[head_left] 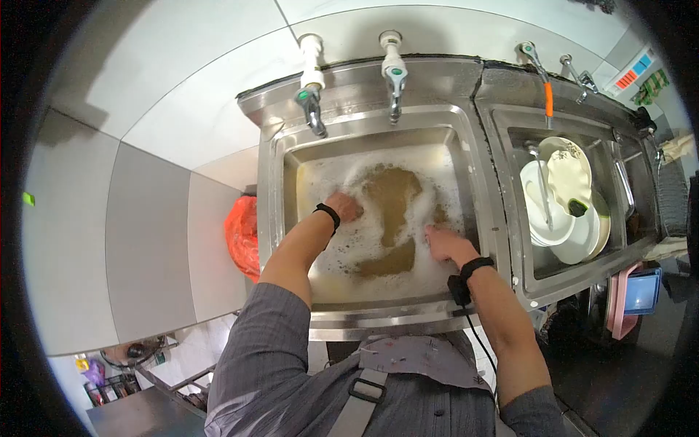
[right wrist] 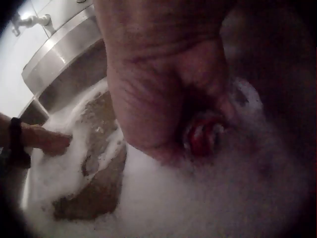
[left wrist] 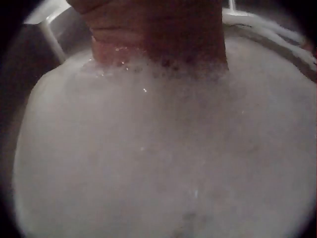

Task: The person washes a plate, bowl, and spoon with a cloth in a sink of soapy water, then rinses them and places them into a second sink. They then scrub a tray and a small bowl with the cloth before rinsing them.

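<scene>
My left hand (head_left: 346, 207) is sunk into the soapy water (head_left: 393, 200) of a steel sink (head_left: 378, 317), left of the middle. Foam (left wrist: 148, 158) covers its fingers in the left wrist view. On the right side of the basin, my right hand (head_left: 445, 242) reaches down into the suds, its fingers partly under the surface. The right wrist view shows its palm side curled, with a reddish, foam-flecked patch (right wrist: 202, 141) beside the thumb; I cannot tell whether that is a held thing or a fingertip.
Two taps (head_left: 312, 113) (head_left: 395, 91) overhang the sink's back edge. To the right, a second basin (head_left: 542, 271) holds stacked white plates (head_left: 540, 200) and a scalloped cream dish (head_left: 568, 175). A tap with an orange nozzle (head_left: 549, 100) stands above it. A red plastic bag (head_left: 242, 237) sits left of the sink.
</scene>
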Available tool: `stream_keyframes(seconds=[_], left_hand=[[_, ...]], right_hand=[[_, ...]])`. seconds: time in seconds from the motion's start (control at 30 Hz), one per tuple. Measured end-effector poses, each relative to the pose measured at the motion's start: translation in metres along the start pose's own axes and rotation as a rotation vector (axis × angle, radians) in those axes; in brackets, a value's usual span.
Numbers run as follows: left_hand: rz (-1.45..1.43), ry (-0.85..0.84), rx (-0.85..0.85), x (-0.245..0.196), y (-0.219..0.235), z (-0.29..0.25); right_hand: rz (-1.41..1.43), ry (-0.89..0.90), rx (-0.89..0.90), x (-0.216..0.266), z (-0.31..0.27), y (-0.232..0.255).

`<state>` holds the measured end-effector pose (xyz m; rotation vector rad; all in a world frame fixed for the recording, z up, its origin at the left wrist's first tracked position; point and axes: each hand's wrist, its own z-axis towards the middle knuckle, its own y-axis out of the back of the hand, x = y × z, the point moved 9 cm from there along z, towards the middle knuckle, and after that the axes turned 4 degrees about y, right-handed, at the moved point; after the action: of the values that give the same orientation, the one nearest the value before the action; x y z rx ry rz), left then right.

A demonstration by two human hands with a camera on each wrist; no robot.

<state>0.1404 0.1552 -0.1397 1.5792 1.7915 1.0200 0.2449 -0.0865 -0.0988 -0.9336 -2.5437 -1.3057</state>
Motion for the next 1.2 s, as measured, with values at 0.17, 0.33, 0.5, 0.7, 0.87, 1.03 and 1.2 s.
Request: stream_keyframes(seconds=[0.17, 0.33, 0.5, 0.7, 0.87, 1.03, 1.2], left_hand=[[-0.141, 0.062, 0.037, 0.023, -0.144, 0.025], [-0.260, 0.207, 0.372, 0.001, -0.162, -0.012], [-0.084, -0.185, 0.388, -0.050, -0.190, -0.046], [-0.287, -0.382, 0.282, -0.089, -0.201, -0.025], [-0.713, -0.333, 0.303, -0.135, -0.038, -0.064], [-0.760, -0.261, -0.177, -0.096, 0.082, -0.080], [-1.193, -0.290, -0.106, -0.063, 0.165, -0.152]], right_hand=[[0.012, -0.154, 0.191, -0.010, -0.005, -0.006], [-0.092, -0.183, 0.344, -0.004, -0.015, -0.027], [-0.152, -0.252, 0.496, 0.014, -0.021, -0.049], [0.321, -0.183, 0.778, 0.022, -0.001, -0.109], [0.799, -0.038, 0.475, 0.073, -0.014, -0.037], [-0.322, 0.282, 0.097, 0.097, 0.006, 0.032], [0.840, 0.373, 0.114, 0.141, -0.061, 0.118]])
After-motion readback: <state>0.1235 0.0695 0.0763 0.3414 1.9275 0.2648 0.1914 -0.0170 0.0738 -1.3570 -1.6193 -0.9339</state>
